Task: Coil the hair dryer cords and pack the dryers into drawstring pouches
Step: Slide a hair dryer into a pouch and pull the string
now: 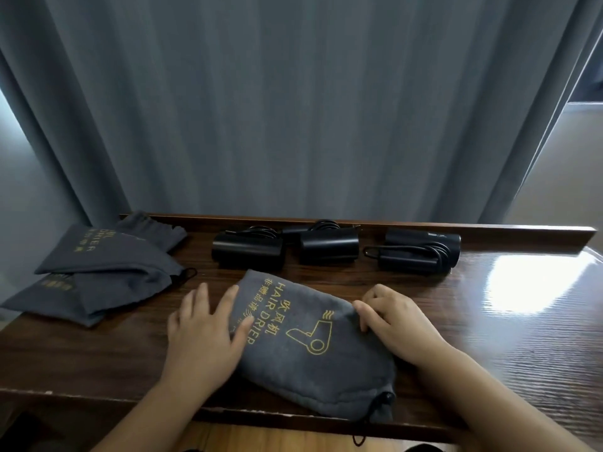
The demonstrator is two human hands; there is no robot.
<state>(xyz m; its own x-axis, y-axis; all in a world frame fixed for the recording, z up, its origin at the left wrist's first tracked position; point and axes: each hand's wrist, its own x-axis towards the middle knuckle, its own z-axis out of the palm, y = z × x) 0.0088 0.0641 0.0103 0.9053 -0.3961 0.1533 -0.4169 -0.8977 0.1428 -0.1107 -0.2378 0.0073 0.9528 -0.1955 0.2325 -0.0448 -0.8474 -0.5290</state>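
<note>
A bulging grey drawstring pouch (pixel 306 360) with gold "HAIR DRIER" print lies in front of me on the wooden table, its tied mouth and black cord at the near edge. My left hand (pixel 205 331) rests flat on the pouch's left side, fingers spread. My right hand (pixel 391 321) presses its right edge with fingers curled. Behind it lie three black hair dryers in a row: left dryer (pixel 248 252), middle dryer (pixel 328 244), right dryer (pixel 424 252), each with its cord bundled against it.
Flat grey pouches (pixel 107 265) are stacked at the table's far left corner. The dark wooden table (pixel 489 321) has a raised back lip. A grey curtain (pixel 293 109) hangs right behind it. Floor shows to the right.
</note>
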